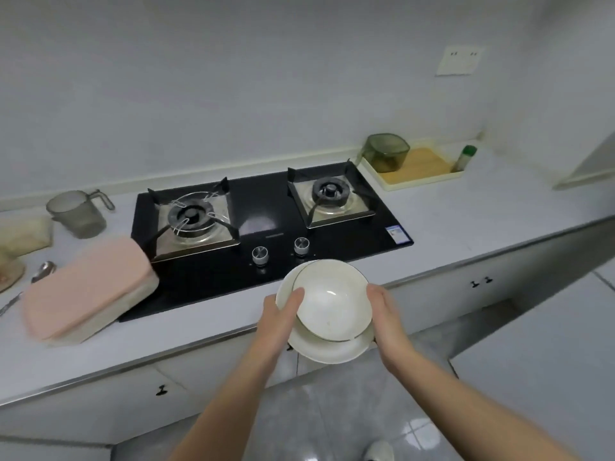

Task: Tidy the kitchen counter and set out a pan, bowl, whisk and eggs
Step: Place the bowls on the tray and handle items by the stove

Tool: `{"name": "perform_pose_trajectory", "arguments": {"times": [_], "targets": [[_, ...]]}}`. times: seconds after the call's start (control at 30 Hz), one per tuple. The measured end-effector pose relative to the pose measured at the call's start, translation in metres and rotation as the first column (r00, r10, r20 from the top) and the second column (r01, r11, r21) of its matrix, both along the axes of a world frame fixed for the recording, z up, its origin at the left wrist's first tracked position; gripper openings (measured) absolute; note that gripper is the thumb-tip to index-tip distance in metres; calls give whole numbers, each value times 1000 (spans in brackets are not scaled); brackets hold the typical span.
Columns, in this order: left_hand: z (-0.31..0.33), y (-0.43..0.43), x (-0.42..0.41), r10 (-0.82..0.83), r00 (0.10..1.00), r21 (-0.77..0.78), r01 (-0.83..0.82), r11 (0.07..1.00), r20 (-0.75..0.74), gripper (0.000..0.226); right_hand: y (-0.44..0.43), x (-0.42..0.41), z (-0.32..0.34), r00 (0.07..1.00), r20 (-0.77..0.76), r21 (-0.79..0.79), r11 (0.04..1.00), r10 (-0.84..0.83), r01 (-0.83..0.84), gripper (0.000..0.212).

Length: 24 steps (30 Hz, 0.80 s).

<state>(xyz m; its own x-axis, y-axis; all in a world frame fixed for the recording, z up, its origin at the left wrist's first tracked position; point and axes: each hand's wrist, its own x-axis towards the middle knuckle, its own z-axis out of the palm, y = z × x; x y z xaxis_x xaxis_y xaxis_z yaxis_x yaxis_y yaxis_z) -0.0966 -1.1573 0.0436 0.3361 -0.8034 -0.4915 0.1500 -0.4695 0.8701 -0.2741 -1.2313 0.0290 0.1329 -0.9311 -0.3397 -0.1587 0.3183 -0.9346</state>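
- The white table [466,221] ran the width of the room and was only partly tidied, as far as I could judge.
- A black two-burner gas hob [259,224] was set into its middle, both burners bare; no pan stood on it or anywhere I could see.
- A pink-lidded box [86,291] lay at the left, its corner over the hob's front-left edge. It looked like clutter not yet put away.
- At the far right sat a cream tray [392,186] holding a wooden board, a green translucent container [386,154] and a small green-capped bottle [466,158].
- A clear measuring jug [78,212] stood behind the pink box, near the wall.
- The white plate [329,352] was held in the air over the table's front edge, just before the hob's knobs.
- The white bowl [332,301] sat on that plate, empty, off-centre toward the hob.
- The left hand [283,314] gripped the plate's left rim, thumb laid against the bowl's side, fingers curled out of sight beneath.
- The right hand [386,314] clamped the right rim the same way, fingers hidden under the plate.
- A spoon [45,271] lay at the far left edge.
- So the bowl was in hand but not yet set down. I saw no whisk or eggs, so most of the laying-out seemed left to do.
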Motion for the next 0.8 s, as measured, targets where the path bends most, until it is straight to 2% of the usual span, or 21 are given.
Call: {"name": "perform_pose_trajectory", "arguments": {"times": [0.07, 0.17, 0.3, 0.33, 0.4, 0.47, 0.6, 0.67, 0.73, 0.8], "targets": [[-2, -35, -20, -35, 999, -5, 35, 999, 5, 82, -32, -22, -9, 1000, -8, 13, 1000, -23, 24, 33], [5, -79, -56, -51, 999, -9, 51, 999, -11, 69, -77, -55, -17, 999, -11, 24, 999, -39, 40, 36], [2, -139, -108, -42, 999, 21, 42, 999, -21, 84, -135, -109, -15, 999, -29, 52, 998, -38, 39, 15], [4, -164, -133, -52, 998, 23, 53, 998, -39, 80, -160, -135, -12, 999, -26, 58, 997, -46, 48, 16], [7, -200, -164, -45, 997, 24, 46, 999, -63, 71, -197, -168, -6, 999, 3, 80, 996, -33, 32, 32], [7, -231, -189, -68, 996, 37, 70, 997, -53, 74, -226, -192, -3, 999, 8, 109, 993, -45, 43, 47], [4, -287, -229, -90, 996, 68, 89, 994, 10, 96, -268, -229, -1, 993, -49, 105, 988, -109, 114, 41], [3, -326, -252, -97, 995, 90, 96, 991, 9, 88, -299, -250, -3, 980, -110, 115, 977, -166, 179, 39], [-11, -370, -274, -115, 993, 122, 113, 986, 7, 76, -332, -273, -10, 970, -87, 120, 964, -226, 235, 41], [-20, -406, -291, -161, 987, 137, 159, 978, 3, 74, -358, -292, -16, 957, -53, 122, 949, -285, 289, 50]]}}
